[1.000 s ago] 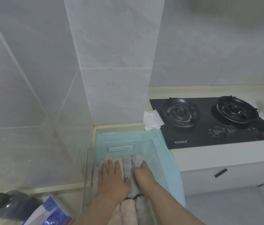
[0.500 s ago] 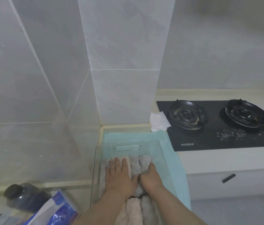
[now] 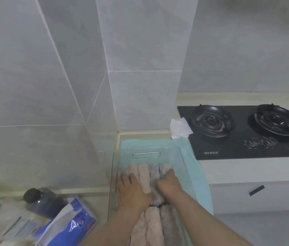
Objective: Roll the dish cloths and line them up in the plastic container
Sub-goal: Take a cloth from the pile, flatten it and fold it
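A clear plastic container (image 3: 146,151) with a slot handle lies on a teal mat. Several rolled dish cloths (image 3: 144,174), pink and grey, lie side by side inside it, in a far row and a near row (image 3: 150,226). My left hand (image 3: 133,191) presses flat on the left rolls of the far row, fingers spread. My right hand (image 3: 169,182) is curled over the right rolls, fingertips tucked down at their far end. Both forearms cover part of the near row.
A black two-burner gas hob (image 3: 243,132) sits to the right, with a white tissue (image 3: 180,127) at its left edge. A tiled pillar stands right behind the container. At the lower left are a dark jar (image 3: 42,201) and a blue-and-white pouch (image 3: 69,226).
The view has shifted, so everything sits further right in frame. Both hands stay pressed on the far row of rolls; the right hand's fingers have curled further over the roll ends.
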`<action>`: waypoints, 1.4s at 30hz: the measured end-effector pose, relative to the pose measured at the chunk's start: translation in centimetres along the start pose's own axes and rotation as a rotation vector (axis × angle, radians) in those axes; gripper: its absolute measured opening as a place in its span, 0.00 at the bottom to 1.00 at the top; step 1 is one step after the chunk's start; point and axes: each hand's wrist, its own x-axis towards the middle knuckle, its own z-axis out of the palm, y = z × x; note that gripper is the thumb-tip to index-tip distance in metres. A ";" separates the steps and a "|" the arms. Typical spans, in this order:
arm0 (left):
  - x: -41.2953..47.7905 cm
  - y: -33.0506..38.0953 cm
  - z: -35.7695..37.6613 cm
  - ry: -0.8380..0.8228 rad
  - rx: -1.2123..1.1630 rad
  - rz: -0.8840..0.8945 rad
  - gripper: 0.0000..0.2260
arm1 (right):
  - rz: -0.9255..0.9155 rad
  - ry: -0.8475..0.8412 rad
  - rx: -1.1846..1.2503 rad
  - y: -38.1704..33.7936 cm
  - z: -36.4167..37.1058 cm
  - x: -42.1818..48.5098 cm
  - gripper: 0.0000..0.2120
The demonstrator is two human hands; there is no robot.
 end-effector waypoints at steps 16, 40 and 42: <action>0.0 0.2 0.8 -0.015 0.229 0.025 0.60 | 0.018 -0.053 0.036 -0.4 -0.1 -0.8 0.23; -14.1 3.2 -15.6 0.448 -1.086 0.149 0.10 | -0.530 -0.206 0.521 -7.1 -16.5 -15.7 0.07; -17.1 4.3 -14.8 0.555 -1.105 0.137 0.11 | -0.614 -0.254 0.478 -6.2 -18.0 -17.2 0.06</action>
